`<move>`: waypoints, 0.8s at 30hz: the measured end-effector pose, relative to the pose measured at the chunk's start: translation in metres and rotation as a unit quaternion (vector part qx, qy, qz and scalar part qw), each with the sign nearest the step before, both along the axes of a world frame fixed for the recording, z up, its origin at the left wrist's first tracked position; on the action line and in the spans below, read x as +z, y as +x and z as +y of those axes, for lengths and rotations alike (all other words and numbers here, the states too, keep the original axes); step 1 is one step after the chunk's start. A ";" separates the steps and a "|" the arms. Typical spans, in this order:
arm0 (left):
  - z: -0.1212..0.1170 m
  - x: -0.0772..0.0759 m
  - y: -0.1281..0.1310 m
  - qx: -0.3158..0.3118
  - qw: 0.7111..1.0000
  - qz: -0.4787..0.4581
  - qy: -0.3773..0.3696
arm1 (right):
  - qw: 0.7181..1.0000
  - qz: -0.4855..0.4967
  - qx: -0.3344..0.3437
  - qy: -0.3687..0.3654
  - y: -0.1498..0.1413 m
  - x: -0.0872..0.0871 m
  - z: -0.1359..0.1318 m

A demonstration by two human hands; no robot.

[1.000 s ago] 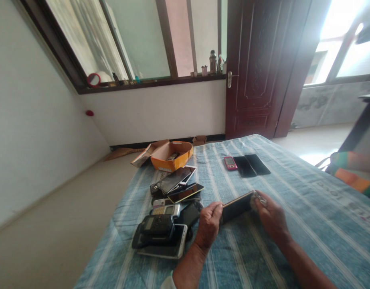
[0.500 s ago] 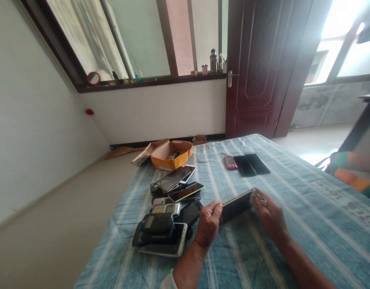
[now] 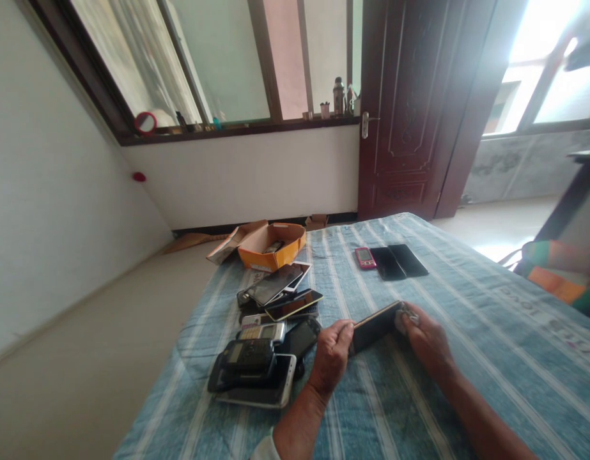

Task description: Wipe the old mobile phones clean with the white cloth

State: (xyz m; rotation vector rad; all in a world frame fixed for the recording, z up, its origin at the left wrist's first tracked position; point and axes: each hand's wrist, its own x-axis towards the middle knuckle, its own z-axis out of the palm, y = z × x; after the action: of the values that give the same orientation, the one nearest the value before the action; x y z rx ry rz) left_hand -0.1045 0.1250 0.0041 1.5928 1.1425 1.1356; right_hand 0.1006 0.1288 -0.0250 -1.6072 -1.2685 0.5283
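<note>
My left hand [image 3: 333,352] is closed on the near left end of a dark phone [image 3: 375,329], thumb on top. The phone is tilted, held a little above the striped cloth. At its far right end, my right hand [image 3: 426,335] pinches a crumpled whitish cloth [image 3: 406,317] against the phone's edge. Left of my left hand lies a pile of old phones: a black keypad phone [image 3: 249,358] on top of a white-edged phone [image 3: 282,386], a silver keypad phone [image 3: 263,333] and a yellow-edged phone [image 3: 295,305]. Some phones in the pile are partly covered.
Beyond the pile stands an open orange cardboard box [image 3: 273,259] with a phone inside. A pink phone [image 3: 365,258] and two black phones [image 3: 399,262] lie in a row farther back. Blue striped cloth [image 3: 467,358] covers the surface. A dark red door [image 3: 410,108] is behind.
My right hand and the whitish cloth have shifted very slightly at the phone's far end. My left hand keeps its hold, and the view has turned a little.
</note>
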 end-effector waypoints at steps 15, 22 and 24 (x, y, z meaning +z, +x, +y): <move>-0.003 0.005 0.002 -0.018 1.000 -0.002 -0.008 | 0.995 0.071 -0.032 0.062 -0.002 -0.003 0.001; -0.005 0.006 0.004 -0.023 1.000 0.002 -0.006 | 0.992 0.106 -0.019 0.070 -0.002 -0.001 0.001; -0.004 0.005 0.004 -0.018 1.000 0.006 -0.004 | 0.995 0.088 -0.009 0.050 -0.001 -0.001 0.001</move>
State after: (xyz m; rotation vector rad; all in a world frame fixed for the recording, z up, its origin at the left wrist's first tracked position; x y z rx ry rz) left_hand -0.1001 0.1211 0.0089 1.6109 1.1199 1.0984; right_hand 0.0998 0.1302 -0.0259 -1.4534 -1.1310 0.5733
